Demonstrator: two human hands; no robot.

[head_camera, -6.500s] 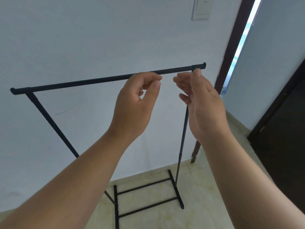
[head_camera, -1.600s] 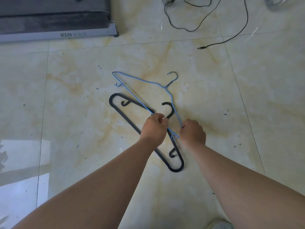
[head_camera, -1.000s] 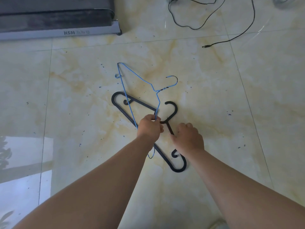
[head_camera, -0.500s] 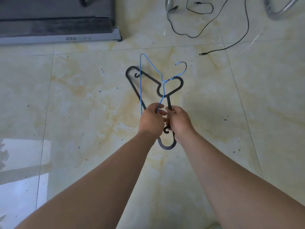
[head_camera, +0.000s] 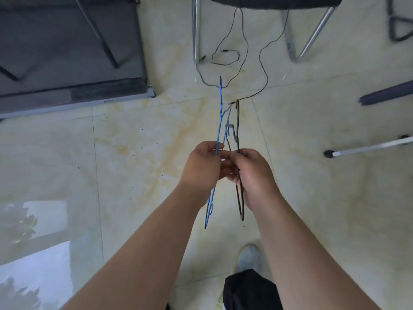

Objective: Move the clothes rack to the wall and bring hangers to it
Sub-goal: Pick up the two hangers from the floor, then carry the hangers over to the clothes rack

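Observation:
Two hangers are up off the floor, both seen edge-on. My left hand [head_camera: 202, 166] is closed on the thin blue wire hanger [head_camera: 220, 113], whose hook end points away from me and whose lower end pokes out below my wrist. My right hand [head_camera: 254, 175] grips the thicker black plastic hanger [head_camera: 237, 121] right beside it. The two hands touch at the fingers. The clothes rack is out of view.
A dark treadmill deck [head_camera: 67, 63] lies on the floor at the upper left. A metal-legged chair [head_camera: 196, 30] stands ahead with a thin black cable [head_camera: 245, 52] trailing on the tiles. A chrome leg [head_camera: 368, 148] reaches in from the right. My shoe [head_camera: 248, 258] is below.
Both hangers have been lifted from the floor and turned upright, edge-on to me. The view has risen and tipped forward, bringing the chair and more of the treadmill into sight.

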